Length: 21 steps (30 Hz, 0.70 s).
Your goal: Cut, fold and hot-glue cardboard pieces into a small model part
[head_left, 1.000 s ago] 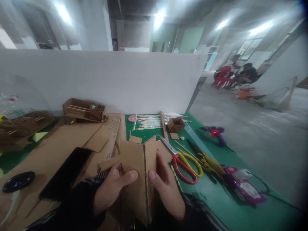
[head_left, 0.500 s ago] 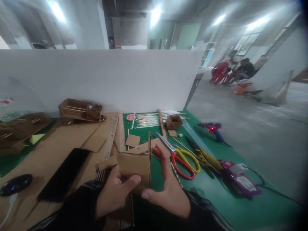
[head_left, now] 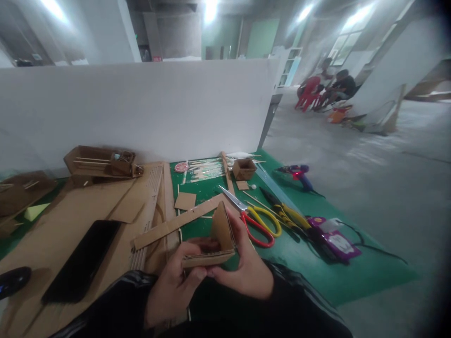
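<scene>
Two brown cardboard panels joined at a corner make an L-shaped cardboard piece (head_left: 221,230), held in front of me above the table. My left hand (head_left: 176,281) grips its lower panel, thumb below and fingers inside. My right hand (head_left: 246,265) is closed around the right side, with fingers behind the upright panel and thumb under the corner. Just beyond the right hand lie scissors (head_left: 255,225) with one red and one yellow handle. A long cardboard strip (head_left: 176,228) lies behind the held piece, near a small cardboard square (head_left: 185,201).
Pliers (head_left: 287,213), a purple device (head_left: 333,239) with a cable and a glue gun (head_left: 296,173) lie at right. A small cardboard box (head_left: 244,169) stands at the back. On the left are a black phone (head_left: 82,260) and a cardboard sheet (head_left: 88,206). A white partition (head_left: 141,108) rises behind.
The cardboard piece has been tilted, so its inner corner now shows. My right hand has closed in from beside it and taken hold. The view has shifted slightly to the right.
</scene>
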### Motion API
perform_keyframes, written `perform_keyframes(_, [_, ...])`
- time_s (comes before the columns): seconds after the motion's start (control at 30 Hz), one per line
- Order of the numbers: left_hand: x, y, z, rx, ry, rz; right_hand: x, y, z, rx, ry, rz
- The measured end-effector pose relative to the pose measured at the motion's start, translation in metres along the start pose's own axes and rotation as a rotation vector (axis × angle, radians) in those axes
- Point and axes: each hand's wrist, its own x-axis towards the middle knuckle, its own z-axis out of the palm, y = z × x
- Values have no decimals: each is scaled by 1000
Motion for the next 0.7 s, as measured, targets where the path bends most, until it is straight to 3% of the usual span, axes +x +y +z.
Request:
perform_keyframes(0.17, [-3,-2,-5,21,-7,-39,4,2,-4,44,-9,-30])
perform_keyframes(0.3, [-4,-5,-11,120,116,-34,7,4,-5,108,-52,28])
perform_keyframes(0.53, [5,-2,-12,313,-104,13,8,-3,-8,124,-69,30])
perform_keyframes(0.7, [2,-12,-8,328,-37,11,10,-2,-14,147,-100,35])
